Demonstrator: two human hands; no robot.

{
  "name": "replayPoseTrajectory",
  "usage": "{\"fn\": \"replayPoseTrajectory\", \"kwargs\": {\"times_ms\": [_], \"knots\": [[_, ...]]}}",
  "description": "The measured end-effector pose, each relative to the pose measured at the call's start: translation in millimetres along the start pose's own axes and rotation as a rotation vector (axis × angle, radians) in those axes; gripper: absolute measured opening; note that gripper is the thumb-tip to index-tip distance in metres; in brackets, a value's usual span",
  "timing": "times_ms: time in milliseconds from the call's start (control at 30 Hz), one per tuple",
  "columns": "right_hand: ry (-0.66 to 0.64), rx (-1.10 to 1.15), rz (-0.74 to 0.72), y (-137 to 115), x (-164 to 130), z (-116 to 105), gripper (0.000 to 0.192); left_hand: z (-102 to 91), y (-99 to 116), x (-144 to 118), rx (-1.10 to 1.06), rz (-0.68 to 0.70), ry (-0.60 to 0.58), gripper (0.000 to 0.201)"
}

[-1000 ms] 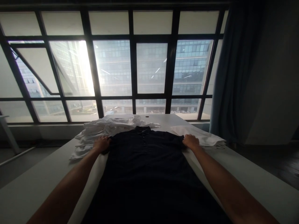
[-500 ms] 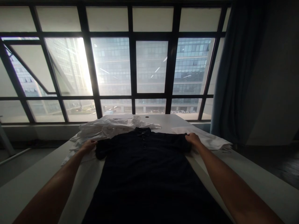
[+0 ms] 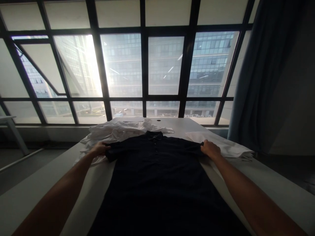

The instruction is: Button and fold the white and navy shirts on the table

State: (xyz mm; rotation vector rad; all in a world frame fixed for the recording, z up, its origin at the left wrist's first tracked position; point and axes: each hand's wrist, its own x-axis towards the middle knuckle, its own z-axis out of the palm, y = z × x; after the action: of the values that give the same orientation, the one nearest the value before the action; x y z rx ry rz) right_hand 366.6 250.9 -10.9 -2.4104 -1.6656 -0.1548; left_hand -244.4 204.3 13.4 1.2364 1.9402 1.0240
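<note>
A dark navy polo shirt (image 3: 157, 177) lies spread out front side up, its collar at the far end and its hem running out of view toward me. My left hand (image 3: 100, 149) pinches the end of the sleeve on the left. On the other side my right hand (image 3: 210, 149) grips the opposite sleeve end, fingers closed on the cloth. Both sleeves are stretched outward, and the buttons below the collar show. Under the shirt is a white table (image 3: 44, 178).
Crumpled white garments (image 3: 115, 131) are heaped at the back left of the table. A flatter white cloth pile (image 3: 228, 146) lies at the right, behind my right hand. Beyond stand large windows (image 3: 163, 65) and a blue-grey curtain (image 3: 256, 82). Another white table (image 3: 14, 127) is at the far left.
The view has shifted, so the scene sits slightly right and higher. Both hands keep hold of the sleeves; the sleeves look pulled a little straighter.
</note>
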Motion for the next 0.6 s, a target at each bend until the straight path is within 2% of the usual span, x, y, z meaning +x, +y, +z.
{"fn": "replayPoseTrajectory", "kwargs": {"times_ms": [133, 200, 267, 333, 467, 600], "knots": [[0.128, -0.098, -0.046, -14.6, -12.5, -3.6, 0.044, -8.0, 1.7, 6.7, 0.146, -0.003, 0.056, 0.051], [0.189, -0.121, -0.137, -32.8, -23.5, -9.1, 0.043, -12.0, -2.8, 9.4, 0.268, 0.077, 0.117, 0.048], [0.184, -0.099, -0.252, -60.7, -38.5, -17.9, 0.039, -14.4, -9.8, 10.6, 0.381, 0.217, 0.167, 0.042], [0.13, -0.034, -0.361, -97.5, -57.9, -28.6, 0.034, -14.5, -18.0, 10.9, 0.441, 0.321, 0.162, 0.041], [-0.027, 0.223, -0.608, -186.8, -107.8, -46.4, 0.026, -10.4, -33.8, 15.2, 0.399, 0.354, 0.05, 0.049], [-0.274, 0.451, -0.807, -277.4, -158.8, -49.1, 0.026, -12.3, -42.8, 29.0, 0.283, 0.48, -0.099, 0.036]]}}
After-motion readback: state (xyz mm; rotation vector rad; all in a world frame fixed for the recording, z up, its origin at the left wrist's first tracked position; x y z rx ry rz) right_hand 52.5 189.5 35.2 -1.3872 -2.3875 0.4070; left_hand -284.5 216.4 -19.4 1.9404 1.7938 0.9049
